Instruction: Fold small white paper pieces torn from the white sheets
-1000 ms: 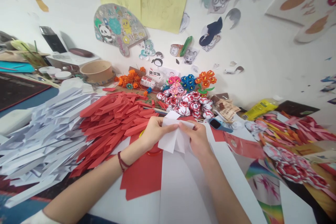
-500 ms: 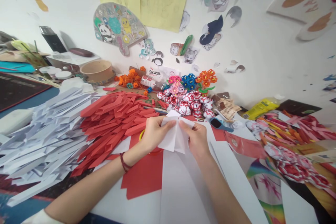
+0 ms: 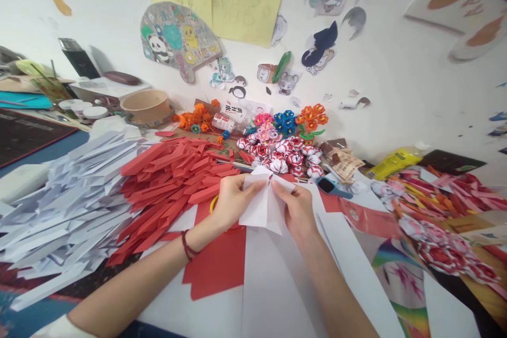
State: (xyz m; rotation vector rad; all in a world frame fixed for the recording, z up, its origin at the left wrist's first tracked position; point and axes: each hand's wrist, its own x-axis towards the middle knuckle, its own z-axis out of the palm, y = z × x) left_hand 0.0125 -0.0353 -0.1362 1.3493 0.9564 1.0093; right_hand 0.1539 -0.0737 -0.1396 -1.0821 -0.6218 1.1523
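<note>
A small piece of white paper [image 3: 255, 212], creased down its middle, is held up between both hands above the worktop. My left hand [image 3: 233, 195] pinches its left side, thumb on top near the upper edge. On the other side my right hand [image 3: 298, 202] grips it the same way, the two thumb tips close together at the crease. The fingers behind the paper are hidden. Below lie large white sheets [image 3: 277, 285] and red paper [image 3: 217, 269]. A yellow ring, perhaps a scissors handle [image 3: 214, 204], shows partly behind my left hand.
Piles of folded white strips [image 3: 71, 206] and red strips [image 3: 170, 185] lie to the left. Red-and-white paper flowers [image 3: 283, 156] sit behind the hands. A blue watch [image 3: 330, 187] is at the right, and colourful strips [image 3: 435, 195] lie farther right. A bowl [image 3: 145, 105] stands at the back.
The paper's lower right part has swung slightly outward, and a small gap shows more at the crease between the thumbs. Both hands stay nearly in place.
</note>
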